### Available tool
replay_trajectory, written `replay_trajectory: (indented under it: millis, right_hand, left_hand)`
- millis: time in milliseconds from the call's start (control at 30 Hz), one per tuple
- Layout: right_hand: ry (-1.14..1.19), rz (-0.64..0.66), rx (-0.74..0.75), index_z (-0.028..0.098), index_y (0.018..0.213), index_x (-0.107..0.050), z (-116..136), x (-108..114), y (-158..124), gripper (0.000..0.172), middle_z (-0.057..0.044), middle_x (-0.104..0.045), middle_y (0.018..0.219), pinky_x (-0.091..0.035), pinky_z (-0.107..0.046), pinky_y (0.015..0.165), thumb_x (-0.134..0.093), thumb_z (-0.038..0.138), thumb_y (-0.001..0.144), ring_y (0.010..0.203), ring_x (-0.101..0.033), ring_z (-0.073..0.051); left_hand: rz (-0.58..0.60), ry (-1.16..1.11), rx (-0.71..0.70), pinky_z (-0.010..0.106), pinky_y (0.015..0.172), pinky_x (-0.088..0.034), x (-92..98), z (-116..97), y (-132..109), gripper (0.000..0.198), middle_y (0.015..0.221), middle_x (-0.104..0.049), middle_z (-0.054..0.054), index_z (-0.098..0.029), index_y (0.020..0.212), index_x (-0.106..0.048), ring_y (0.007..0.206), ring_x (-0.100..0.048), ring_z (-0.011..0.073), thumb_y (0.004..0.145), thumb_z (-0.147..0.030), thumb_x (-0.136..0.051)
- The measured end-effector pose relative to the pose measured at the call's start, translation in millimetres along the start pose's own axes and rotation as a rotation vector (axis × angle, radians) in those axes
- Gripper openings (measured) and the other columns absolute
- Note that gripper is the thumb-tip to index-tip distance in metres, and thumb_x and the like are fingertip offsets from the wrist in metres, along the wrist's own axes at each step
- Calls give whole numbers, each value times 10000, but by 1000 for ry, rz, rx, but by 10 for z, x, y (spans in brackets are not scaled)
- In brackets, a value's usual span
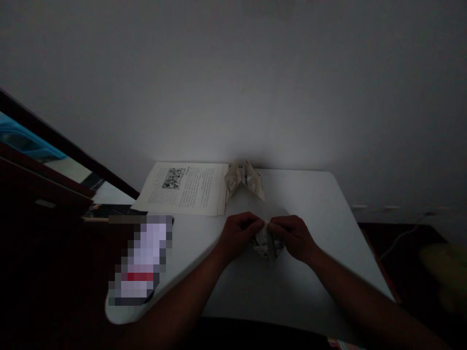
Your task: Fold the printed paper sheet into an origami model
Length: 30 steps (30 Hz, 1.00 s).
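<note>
Both hands are pinching a folded printed paper (267,243) on the white table (321,204). The left hand (239,235) and right hand (294,236) are curling their fingers closed around its top edge.

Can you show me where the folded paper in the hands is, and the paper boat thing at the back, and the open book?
folded paper (265,243), head view, printed middle between the hands
paper boat (245,180), head view, its centre
open book (186,188), head view, its page

Black print covers the folded paper (265,243), the open booklet (186,187); the table (314,204) is white.
</note>
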State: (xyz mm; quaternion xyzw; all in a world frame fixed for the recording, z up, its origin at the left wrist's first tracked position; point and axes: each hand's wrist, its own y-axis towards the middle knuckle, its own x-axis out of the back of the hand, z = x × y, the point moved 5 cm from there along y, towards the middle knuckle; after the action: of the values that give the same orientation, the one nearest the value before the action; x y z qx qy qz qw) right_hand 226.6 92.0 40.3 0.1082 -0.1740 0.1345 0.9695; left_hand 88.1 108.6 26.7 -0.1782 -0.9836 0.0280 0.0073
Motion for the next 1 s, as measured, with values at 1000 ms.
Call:
replay_trajectory:
  millis: [1000]
  right_hand:
    - [376,32,-210,161,698,-534,-124,-83,-10,232,49,-446,567,-306,-214,448,-704,310,647,490,-372,-72]
  left_hand:
    - [27,-10,-57,204,536,-375,-70,-56,-43,180,608,-546,-10,-133,673,-572,559,-481,89,675,-289,-661]
